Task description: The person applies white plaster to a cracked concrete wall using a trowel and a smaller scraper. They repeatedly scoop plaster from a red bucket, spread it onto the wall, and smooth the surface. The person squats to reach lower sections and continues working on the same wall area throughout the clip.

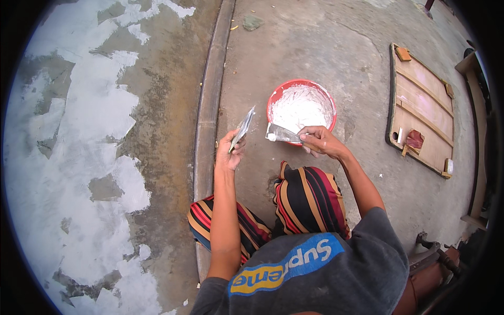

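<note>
My right hand (321, 142) grips the handle of a putty knife (284, 133), its broad metal blade pointing left with a dab of white putty (272, 137) at its corner. That blade is over the near rim of a red basin (302, 82), which holds white putty (300, 109). Left of the basin, my left hand (230, 150) is closed around a second flat metal blade, apparently a putty knife (243, 127), tilted up and seen nearly edge-on. Its handle is mostly hidden in my fingers. A gap separates the two blades.
On the left stands a grey wall (168, 131) with white putty patches; a raised ledge (208, 105) runs along its base. A framed wooden panel (422, 126) with small blocks lies on the concrete floor at right. Brown furniture (409, 294) is at lower right.
</note>
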Available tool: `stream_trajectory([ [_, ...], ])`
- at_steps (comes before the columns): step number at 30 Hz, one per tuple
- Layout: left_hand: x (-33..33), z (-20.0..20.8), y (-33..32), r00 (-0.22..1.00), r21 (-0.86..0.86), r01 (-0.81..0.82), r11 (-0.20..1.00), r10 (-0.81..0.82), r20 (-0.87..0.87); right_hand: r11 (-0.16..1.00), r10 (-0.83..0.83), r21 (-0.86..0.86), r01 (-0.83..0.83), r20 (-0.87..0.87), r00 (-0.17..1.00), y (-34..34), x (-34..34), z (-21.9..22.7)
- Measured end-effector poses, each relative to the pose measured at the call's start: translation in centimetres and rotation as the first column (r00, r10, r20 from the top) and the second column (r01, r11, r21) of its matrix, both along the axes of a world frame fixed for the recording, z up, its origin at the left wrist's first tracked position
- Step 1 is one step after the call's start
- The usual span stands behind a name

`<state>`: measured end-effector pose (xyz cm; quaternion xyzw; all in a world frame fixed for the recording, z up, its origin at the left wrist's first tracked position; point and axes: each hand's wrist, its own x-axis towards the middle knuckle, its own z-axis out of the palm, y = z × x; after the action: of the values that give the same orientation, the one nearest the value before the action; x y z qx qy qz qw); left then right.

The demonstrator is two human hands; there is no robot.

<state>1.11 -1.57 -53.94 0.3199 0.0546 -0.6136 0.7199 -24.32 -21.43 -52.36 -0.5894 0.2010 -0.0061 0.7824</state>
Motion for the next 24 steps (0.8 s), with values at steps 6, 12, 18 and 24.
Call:
stream_trajectory([
  [6, -2.1, -0.6, -0.4, 0.975, 0.198, -0.218, 0.956, 0.222, 0.002, 0.643, -0.332, -0.664, 0.381, 0.206, 0.92, -0.8, -1.5, -2.3],
  [12, -2.2, -1.7, -0.7, 0.985, 0.222, -0.15, 0.963, 0.127, 0.113, 0.294, -0.489, -0.831, 0.472, 0.293, 0.821, 1.4, -4.9, -2.3],
  [18, -6.8, -1.8, -5.0, 0.998, 0.278, -0.056, 0.959, 0.044, 0.048, 0.352, -0.481, -0.638, 0.685, 0.505, 0.717, 3.1, -2.0, -0.9],
  [24, -7.4, -0.9, -7.0, 0.993, 0.098, 0.014, 0.995, -0.003, -0.121, 0.552, -0.346, -0.636, 0.539, 0.413, 0.842, 2.8, -0.2, -2.1],
])
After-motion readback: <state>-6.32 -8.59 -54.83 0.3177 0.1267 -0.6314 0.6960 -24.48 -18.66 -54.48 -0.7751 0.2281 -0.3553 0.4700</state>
